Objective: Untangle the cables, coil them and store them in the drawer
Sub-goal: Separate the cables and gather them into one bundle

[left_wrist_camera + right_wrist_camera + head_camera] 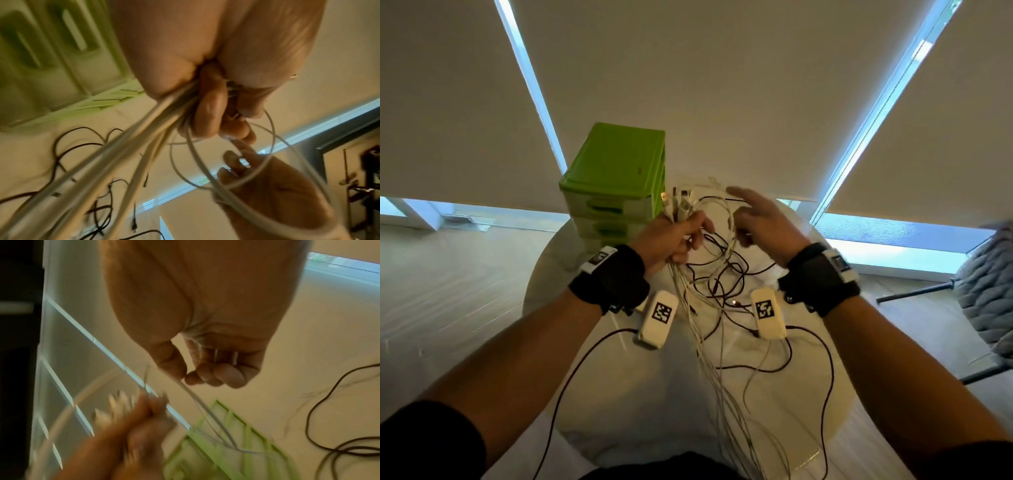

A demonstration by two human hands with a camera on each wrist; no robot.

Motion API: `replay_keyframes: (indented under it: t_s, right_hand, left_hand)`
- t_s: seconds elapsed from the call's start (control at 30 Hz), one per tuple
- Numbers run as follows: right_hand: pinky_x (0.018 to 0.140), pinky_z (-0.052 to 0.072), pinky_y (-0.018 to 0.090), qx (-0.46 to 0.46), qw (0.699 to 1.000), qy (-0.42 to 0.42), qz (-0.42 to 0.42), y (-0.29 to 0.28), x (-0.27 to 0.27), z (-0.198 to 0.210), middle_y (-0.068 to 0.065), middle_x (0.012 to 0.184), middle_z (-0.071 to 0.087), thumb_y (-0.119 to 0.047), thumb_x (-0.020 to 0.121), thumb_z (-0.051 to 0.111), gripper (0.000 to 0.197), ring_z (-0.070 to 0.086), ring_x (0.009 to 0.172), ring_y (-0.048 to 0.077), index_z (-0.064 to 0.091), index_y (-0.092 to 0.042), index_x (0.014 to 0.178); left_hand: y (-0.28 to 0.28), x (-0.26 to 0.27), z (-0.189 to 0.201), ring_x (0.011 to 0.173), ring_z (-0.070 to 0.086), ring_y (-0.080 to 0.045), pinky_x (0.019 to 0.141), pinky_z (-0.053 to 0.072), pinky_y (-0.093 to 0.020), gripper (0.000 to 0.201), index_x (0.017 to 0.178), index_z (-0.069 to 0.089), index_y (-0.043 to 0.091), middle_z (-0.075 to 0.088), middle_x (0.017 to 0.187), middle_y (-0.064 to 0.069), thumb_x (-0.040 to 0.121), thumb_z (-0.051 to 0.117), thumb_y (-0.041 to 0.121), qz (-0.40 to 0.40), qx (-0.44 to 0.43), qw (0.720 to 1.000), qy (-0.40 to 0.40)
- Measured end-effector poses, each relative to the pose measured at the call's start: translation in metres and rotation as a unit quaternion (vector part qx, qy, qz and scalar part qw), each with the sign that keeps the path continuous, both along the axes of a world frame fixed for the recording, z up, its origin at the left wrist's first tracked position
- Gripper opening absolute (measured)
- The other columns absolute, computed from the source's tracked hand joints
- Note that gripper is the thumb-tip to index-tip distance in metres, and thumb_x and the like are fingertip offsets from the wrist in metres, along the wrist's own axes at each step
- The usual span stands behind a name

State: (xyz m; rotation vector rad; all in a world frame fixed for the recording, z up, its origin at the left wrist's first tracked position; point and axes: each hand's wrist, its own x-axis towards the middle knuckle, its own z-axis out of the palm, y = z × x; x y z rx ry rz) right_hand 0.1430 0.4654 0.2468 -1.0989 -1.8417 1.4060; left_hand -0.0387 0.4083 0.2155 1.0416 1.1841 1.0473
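Standing at the far left of the round white tabletop (pixel 619 394), a green drawer unit (pixel 616 178), drawers shut. Lying loose across the middle, tangled black cables (pixel 726 274). Gripping a bundle of white cables (pixel 690 298) in the left hand (pixel 674 240), plugs poking up, strands trailing toward the body. Pinching one white cable loop (pixel 193 395) between thumb and fingertips of the right hand (pixel 760 219), other fingers spreading out.

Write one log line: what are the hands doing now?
left hand: grips white cables | right hand: pinches one white strand | black cables: on table | green drawers: closed
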Motion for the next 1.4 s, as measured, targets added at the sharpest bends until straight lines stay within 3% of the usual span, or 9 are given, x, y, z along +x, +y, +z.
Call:
replay_keyframes:
  t_s: [0.2,0.33,0.47,0.63,0.73,0.83,0.97,1.1,1.4]
  right_hand:
    - [0.050,0.040,0.024,-0.073,0.993,0.045,0.085,-0.015,-0.015,-0.023,0.004,0.069,0.046,0.001,0.092,0.041,0.036,0.042,0.056,0.015,0.058,-0.029,0.102]
    - [0.062,0.046,0.024,0.007,0.989,-0.095,0.112,-0.009,-0.001,-0.032,0.003,0.077,0.054,-0.014,0.096,0.049,0.020,0.050,0.064,0.011,0.064,-0.024,0.102]
    - [0.058,0.044,0.012,0.124,0.981,-0.148,0.000,0.001,0.029,-0.024,-0.007,0.080,0.058,-0.021,0.096,0.055,0.019,0.055,0.060,-0.003,0.070,-0.009,0.096]
    - [0.066,0.047,0.022,0.146,0.964,-0.214,-0.055,0.018,0.101,-0.011,-0.002,0.089,0.062,-0.017,0.094,0.058,0.016,0.060,0.076,0.015,0.070,-0.021,0.083]
    - [0.068,0.047,0.028,0.072,0.925,-0.374,-0.017,0.022,0.162,-0.013,-0.003,0.079,0.068,-0.019,0.094,0.057,0.020,0.061,0.066,0.017,0.072,-0.021,0.081]
    - [0.068,0.048,0.028,0.055,0.911,-0.406,-0.038,0.018,0.213,-0.012,0.002,0.086,0.072,-0.015,0.092,0.060,0.016,0.063,0.067,0.018,0.074,-0.018,0.085]
    - [0.094,0.047,0.034,0.093,0.839,-0.534,-0.041,0.011,0.253,-0.023,0.000,0.113,0.067,0.002,0.087,0.053,0.043,0.060,0.100,0.023,0.072,-0.037,0.083]
    - [0.114,0.028,0.041,0.075,0.784,-0.617,0.003,-0.002,0.276,-0.043,-0.011,0.138,0.052,0.002,0.087,0.045,0.047,0.043,0.132,0.017,0.069,-0.030,0.110]
    - [0.110,0.032,0.032,0.007,0.857,-0.513,-0.044,-0.007,0.334,-0.088,0.005,0.141,0.052,0.003,0.090,0.045,0.046,0.047,0.130,0.023,0.069,-0.026,0.114]
  left_hand:
    - [0.002,0.015,0.020,0.036,0.023,-0.005,0.036,0.021,-0.017,0.033,0.085,0.060,0.010,0.048,0.058,-0.001,0.102,0.039,0.029,0.034,0.058,0.996,-0.062]
    - [-0.001,0.015,0.028,0.035,0.025,-0.004,0.036,0.019,-0.018,0.033,0.087,0.059,0.011,0.052,0.058,-0.001,0.102,0.037,0.029,0.028,0.080,0.991,-0.104]
    - [-0.006,0.004,0.032,0.043,0.027,-0.009,0.038,0.021,-0.019,0.029,0.095,0.066,0.014,0.049,0.058,-0.001,0.099,0.042,0.031,-0.011,0.073,0.996,-0.044]
    - [-0.003,0.004,0.030,0.041,0.032,-0.006,0.036,0.022,-0.018,0.028,0.093,0.064,0.013,0.044,0.052,0.001,0.101,0.042,0.027,0.041,0.049,0.998,-0.030]
    - [0.004,0.010,0.031,0.038,0.028,-0.005,0.036,0.020,-0.019,0.030,0.087,0.061,0.014,0.041,0.049,0.003,0.102,0.040,0.030,0.068,0.049,0.995,-0.044]
    - [0.012,0.019,0.029,0.039,0.027,-0.006,0.035,0.022,-0.019,0.032,0.088,0.063,0.015,0.039,0.047,0.005,0.101,0.040,0.033,0.099,0.050,0.992,-0.061]
    - [0.021,0.043,0.031,0.039,0.025,-0.005,0.036,0.021,-0.019,0.033,0.090,0.062,0.014,0.034,0.046,0.006,0.102,0.039,0.033,0.117,0.067,0.987,-0.087]
    - [0.029,0.071,0.037,0.039,0.023,-0.006,0.036,0.021,-0.019,0.033,0.089,0.063,0.015,0.033,0.045,0.006,0.102,0.039,0.034,0.113,0.079,0.987,-0.080]
    - [0.027,0.112,0.046,0.039,0.024,-0.005,0.036,0.021,-0.019,0.032,0.090,0.063,0.014,0.032,0.045,0.006,0.102,0.040,0.032,0.109,0.095,0.986,-0.078]
